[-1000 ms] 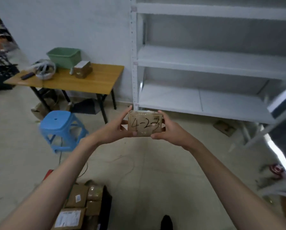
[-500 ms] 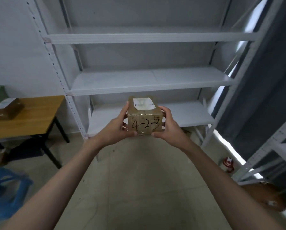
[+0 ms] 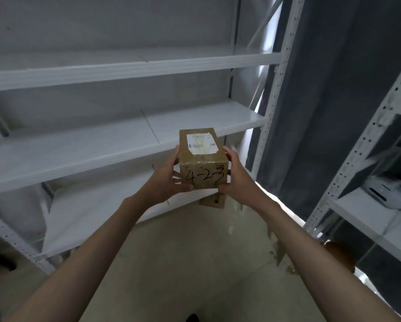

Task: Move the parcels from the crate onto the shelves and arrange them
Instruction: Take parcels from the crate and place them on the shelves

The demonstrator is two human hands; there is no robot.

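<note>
A small brown cardboard parcel point(image 3: 203, 162) with a white label on top and "4-23" handwritten on its near face is held in the air in front of the white metal shelves point(image 3: 83, 145). My left hand point(image 3: 164, 180) grips its left side, thumb under the front corner. My right hand point(image 3: 236, 180) grips its right side. The parcel hangs just before the right end of the middle shelf, not touching it. The crate is out of view.
A higher shelf point(image 3: 125, 68) and a lower shelf point(image 3: 97, 217) run across the same rack. A grey curtain point(image 3: 329, 89) hangs to the right. A second rack point(image 3: 381, 182) with a white object point(image 3: 385, 194) stands at far right. A brown object point(image 3: 212, 201) lies on the floor beneath the parcel.
The view has swung right, away from the wooden table, blue stool and crate, and closer to the shelves. Both hands have carried the parcel up to the middle shelf's height.
</note>
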